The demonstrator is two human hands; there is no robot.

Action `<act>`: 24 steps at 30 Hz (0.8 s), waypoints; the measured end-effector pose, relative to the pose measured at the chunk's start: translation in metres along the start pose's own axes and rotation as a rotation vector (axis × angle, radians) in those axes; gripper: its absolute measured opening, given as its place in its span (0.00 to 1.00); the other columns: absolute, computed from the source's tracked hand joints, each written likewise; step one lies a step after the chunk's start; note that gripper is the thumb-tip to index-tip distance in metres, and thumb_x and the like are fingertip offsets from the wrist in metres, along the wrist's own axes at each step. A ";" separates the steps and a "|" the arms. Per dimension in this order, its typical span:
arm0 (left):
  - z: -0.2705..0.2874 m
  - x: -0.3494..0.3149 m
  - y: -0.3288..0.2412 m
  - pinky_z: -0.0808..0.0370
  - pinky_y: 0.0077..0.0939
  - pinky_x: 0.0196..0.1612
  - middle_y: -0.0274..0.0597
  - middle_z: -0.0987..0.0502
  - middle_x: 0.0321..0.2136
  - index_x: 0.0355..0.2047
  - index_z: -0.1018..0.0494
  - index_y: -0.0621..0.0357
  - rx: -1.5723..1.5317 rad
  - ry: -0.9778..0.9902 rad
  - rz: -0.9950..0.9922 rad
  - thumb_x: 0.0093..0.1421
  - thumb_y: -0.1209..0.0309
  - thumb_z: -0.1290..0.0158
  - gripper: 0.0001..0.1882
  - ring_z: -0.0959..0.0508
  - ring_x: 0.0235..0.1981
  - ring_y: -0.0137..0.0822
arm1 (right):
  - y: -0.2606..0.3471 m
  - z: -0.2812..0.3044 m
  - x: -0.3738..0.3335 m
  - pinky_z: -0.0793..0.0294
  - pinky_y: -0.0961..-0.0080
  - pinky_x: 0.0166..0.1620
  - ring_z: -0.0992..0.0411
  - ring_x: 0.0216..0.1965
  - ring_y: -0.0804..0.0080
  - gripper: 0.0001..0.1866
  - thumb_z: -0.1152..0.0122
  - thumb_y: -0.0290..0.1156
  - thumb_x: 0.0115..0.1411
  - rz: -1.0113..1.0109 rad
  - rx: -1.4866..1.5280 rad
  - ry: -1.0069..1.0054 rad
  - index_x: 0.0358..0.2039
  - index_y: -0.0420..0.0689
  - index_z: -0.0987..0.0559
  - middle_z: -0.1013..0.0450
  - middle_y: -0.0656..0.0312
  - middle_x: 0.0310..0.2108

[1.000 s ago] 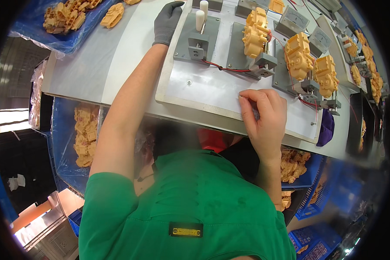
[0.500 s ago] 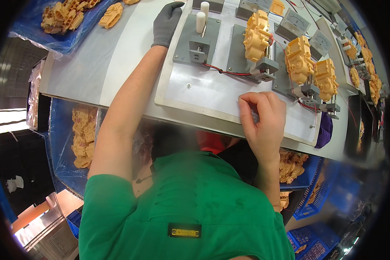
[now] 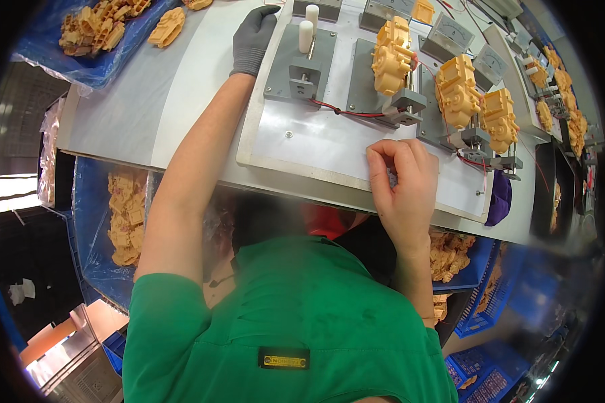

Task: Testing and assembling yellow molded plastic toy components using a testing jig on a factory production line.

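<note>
White fixture board (image 3: 329, 140) on tabletop (image 3: 195, 67), right hand (image 3: 407, 173) loosely closed at near edge, gloved left hand (image 3: 254, 37) alongside, grip unclear.

The flat white board (image 3: 329, 141) leaves passage left of the bare right hand (image 3: 407, 174); farther back, bulky tan plastic housings (image 3: 457, 91) obstruct

- A white table (image 3: 195, 87) has a grey section toward its left end.
- Pale floor (image 3: 452, 342) shows at lower right.
- Bright white light (image 3: 7, 191) glares at the far left.
</note>
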State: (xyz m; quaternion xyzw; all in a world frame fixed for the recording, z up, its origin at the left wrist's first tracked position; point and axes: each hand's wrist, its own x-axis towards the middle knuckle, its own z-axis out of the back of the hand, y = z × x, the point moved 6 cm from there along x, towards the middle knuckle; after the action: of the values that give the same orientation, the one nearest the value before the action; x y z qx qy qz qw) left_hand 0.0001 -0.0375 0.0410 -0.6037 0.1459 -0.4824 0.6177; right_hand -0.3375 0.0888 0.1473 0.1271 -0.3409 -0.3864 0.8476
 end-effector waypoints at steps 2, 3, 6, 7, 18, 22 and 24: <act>-0.008 -0.008 -0.019 0.29 0.19 0.47 0.37 0.20 0.40 0.48 0.24 0.58 0.083 -0.017 0.071 0.65 0.65 0.51 0.16 0.24 0.40 0.25 | -0.004 0.000 0.000 0.39 0.69 0.40 0.31 0.31 0.66 0.05 0.36 0.26 0.53 -0.027 -0.004 0.004 0.30 0.45 0.24 0.30 0.65 0.27; -0.009 -0.007 -0.020 0.29 0.19 0.47 0.37 0.20 0.40 0.48 0.24 0.58 0.079 -0.015 0.066 0.65 0.65 0.51 0.16 0.24 0.40 0.25 | -0.004 0.000 0.000 0.39 0.69 0.40 0.31 0.31 0.66 0.05 0.36 0.26 0.53 -0.028 -0.007 -0.003 0.30 0.45 0.24 0.30 0.65 0.27; -0.003 -0.008 -0.020 0.28 0.25 0.48 0.44 0.20 0.41 0.48 0.24 0.56 0.053 -0.022 0.024 0.61 0.65 0.52 0.17 0.21 0.41 0.34 | -0.002 0.001 0.000 0.39 0.69 0.39 0.31 0.31 0.65 0.04 0.37 0.27 0.54 -0.008 0.000 -0.009 0.30 0.45 0.24 0.30 0.65 0.27; -0.002 -0.008 -0.020 0.28 0.25 0.48 0.43 0.20 0.41 0.48 0.24 0.56 0.025 -0.017 0.007 0.61 0.65 0.52 0.17 0.21 0.41 0.34 | -0.002 0.000 0.000 0.39 0.69 0.39 0.31 0.31 0.65 0.04 0.37 0.27 0.54 -0.005 0.009 -0.003 0.30 0.45 0.24 0.30 0.65 0.27; 0.051 -0.023 -0.146 0.23 0.19 0.40 0.36 0.23 0.35 0.50 0.27 0.59 -0.359 0.012 0.097 0.64 0.70 0.49 0.15 0.24 0.33 0.24 | -0.004 0.008 -0.005 0.37 0.69 0.39 0.30 0.32 0.67 0.06 0.34 0.31 0.53 0.023 -0.003 -0.068 0.30 0.47 0.23 0.31 0.66 0.26; 0.050 -0.040 -0.217 0.25 0.20 0.46 0.37 0.22 0.38 0.54 0.29 0.60 -0.448 0.250 -0.029 0.65 0.70 0.50 0.18 0.23 0.39 0.25 | -0.004 0.006 -0.006 0.36 0.70 0.40 0.30 0.33 0.67 0.06 0.34 0.31 0.53 0.038 -0.012 -0.081 0.30 0.48 0.23 0.31 0.67 0.27; 0.037 -0.053 -0.244 0.26 0.20 0.46 0.37 0.22 0.40 0.54 0.29 0.61 -0.404 0.336 -0.046 0.65 0.70 0.50 0.18 0.23 0.40 0.25 | -0.008 0.006 -0.007 0.36 0.70 0.40 0.29 0.34 0.68 0.06 0.34 0.31 0.52 0.037 -0.017 -0.091 0.30 0.48 0.23 0.30 0.67 0.28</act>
State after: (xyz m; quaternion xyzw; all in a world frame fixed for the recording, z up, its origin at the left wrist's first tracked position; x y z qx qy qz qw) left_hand -0.1001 0.0726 0.2444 -0.6294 0.3260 -0.5509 0.4405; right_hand -0.3492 0.0893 0.1445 0.0960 -0.3780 -0.3791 0.8391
